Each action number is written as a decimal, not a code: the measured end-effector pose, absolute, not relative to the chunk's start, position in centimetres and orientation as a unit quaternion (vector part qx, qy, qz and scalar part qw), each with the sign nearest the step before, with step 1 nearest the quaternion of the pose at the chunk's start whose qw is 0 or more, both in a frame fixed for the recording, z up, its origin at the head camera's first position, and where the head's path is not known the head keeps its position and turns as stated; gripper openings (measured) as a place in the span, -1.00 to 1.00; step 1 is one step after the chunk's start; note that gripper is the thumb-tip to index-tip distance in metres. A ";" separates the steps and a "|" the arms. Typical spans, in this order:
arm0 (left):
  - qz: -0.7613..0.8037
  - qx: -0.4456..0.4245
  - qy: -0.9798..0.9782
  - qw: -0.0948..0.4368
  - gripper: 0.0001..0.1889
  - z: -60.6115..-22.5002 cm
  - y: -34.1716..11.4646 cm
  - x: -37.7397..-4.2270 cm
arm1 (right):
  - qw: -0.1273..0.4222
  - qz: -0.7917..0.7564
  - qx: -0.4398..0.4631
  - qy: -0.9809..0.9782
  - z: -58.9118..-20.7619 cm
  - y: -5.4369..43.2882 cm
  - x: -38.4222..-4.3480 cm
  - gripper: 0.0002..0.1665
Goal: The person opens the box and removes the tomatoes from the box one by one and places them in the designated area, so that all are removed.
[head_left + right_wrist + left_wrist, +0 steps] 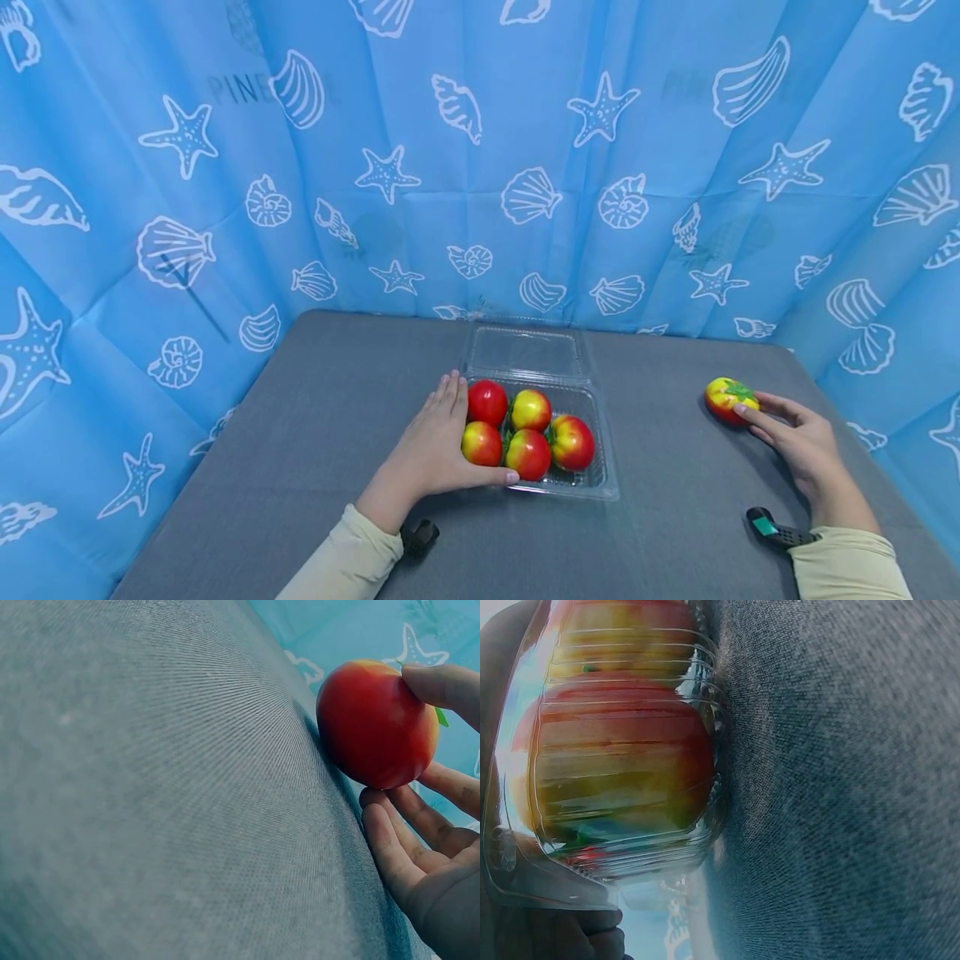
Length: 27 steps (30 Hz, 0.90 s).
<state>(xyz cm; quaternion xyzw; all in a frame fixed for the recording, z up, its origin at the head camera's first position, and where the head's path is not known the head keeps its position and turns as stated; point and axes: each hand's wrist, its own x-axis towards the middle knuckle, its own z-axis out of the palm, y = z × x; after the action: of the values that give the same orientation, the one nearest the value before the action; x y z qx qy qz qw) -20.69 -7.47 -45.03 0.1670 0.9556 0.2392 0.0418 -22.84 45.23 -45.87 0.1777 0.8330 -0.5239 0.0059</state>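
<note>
A clear plastic clamshell box [606, 483] lies open on the grey tabletop, its base holding several red-and-yellow tomatoes [528, 455]. My left hand [427, 446] rests against the box's left side, fingers straight along the rim and thumb stretched across the front edge. From the left wrist, ribbed clear plastic shows with a tomato [622, 757] behind it. Off to the right, my right hand [798, 433] pinches another red-and-yellow tomato [726, 408] with a green leafy top. In the right wrist view the thumb presses one side of this tomato [375, 724], close over the cloth.
The box's transparent lid [525, 352] is folded back flat toward the far edge. Grey cloth covers the table [315, 400]. A blue curtain [480, 167] with white shells and starfish hangs behind and along both sides.
</note>
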 end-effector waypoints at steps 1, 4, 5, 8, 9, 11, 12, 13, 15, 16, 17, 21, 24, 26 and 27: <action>0.239 0.167 0.956 0.041 0.49 -45.0 -7.5 -20.7 | 0.006 -0.521 0.178 0.835 -45.9 45.2 -22.8 0.04; 0.238 0.167 0.956 0.041 0.49 -45.1 -7.5 -20.8 | 0.010 -0.513 0.174 0.840 -45.8 45.0 -22.8 0.08; 0.239 0.168 0.956 0.040 0.49 -45.1 -7.5 -20.8 | 0.011 -0.507 0.173 0.844 -45.8 44.9 -22.8 0.09; 0.240 0.168 0.955 0.040 0.49 -45.1 -7.5 -20.7 | 0.012 -0.492 0.168 0.854 -45.7 44.7 -22.8 0.12; 0.241 0.168 0.955 0.040 0.49 -45.0 -7.5 -20.7 | 0.013 -0.488 0.168 0.857 -45.7 44.6 -22.8 0.13; 0.241 0.168 0.955 0.040 0.49 -45.0 -7.5 -20.7 | 0.013 -0.482 0.167 0.860 -45.7 44.5 -22.9 0.13; 0.241 0.168 0.955 0.040 0.49 -45.0 -7.5 -20.7 | 0.014 -0.481 0.166 0.861 -45.6 44.5 -22.9 0.13; 0.241 0.168 0.955 0.040 0.48 -45.0 -7.5 -20.7 | 0.016 -0.479 0.165 0.862 -45.6 44.5 -22.9 0.13; 0.242 0.168 0.955 0.040 0.48 -44.9 -7.5 -20.6 | 0.019 -0.475 0.165 0.864 -45.6 44.4 -22.9 0.14; 0.242 0.168 0.955 0.041 0.48 -44.9 -7.5 -20.6 | 0.020 -0.473 0.165 0.865 -45.6 44.4 -22.9 0.14; 0.243 0.168 0.955 0.041 0.48 -44.9 -7.5 -20.6 | 0.021 -0.470 0.165 0.867 -45.6 44.3 -23.0 0.15; 0.243 0.169 0.954 0.040 0.48 -44.9 -7.5 -20.6 | 0.024 -0.470 0.167 0.866 -45.6 44.3 -23.1 0.16; 0.245 0.171 0.954 0.036 0.48 -44.9 -7.5 -20.6 | 0.024 -0.471 0.165 0.866 -45.7 44.4 -23.1 0.16; 0.245 0.172 0.953 0.034 0.47 -45.0 -7.5 -20.6 | 0.023 -0.474 0.160 0.865 -45.8 44.5 -23.1 0.15; 0.246 0.173 0.953 0.033 0.47 -44.9 -7.5 -20.6 | 0.022 -0.477 0.157 0.864 -45.9 44.6 -23.0 0.14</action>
<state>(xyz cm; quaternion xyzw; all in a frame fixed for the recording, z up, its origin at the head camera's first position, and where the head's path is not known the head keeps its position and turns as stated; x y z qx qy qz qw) -20.61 -7.50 -44.94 0.1727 0.9532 0.2458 0.0334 -23.03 44.57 -45.85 0.1569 0.8645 -0.4771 0.0216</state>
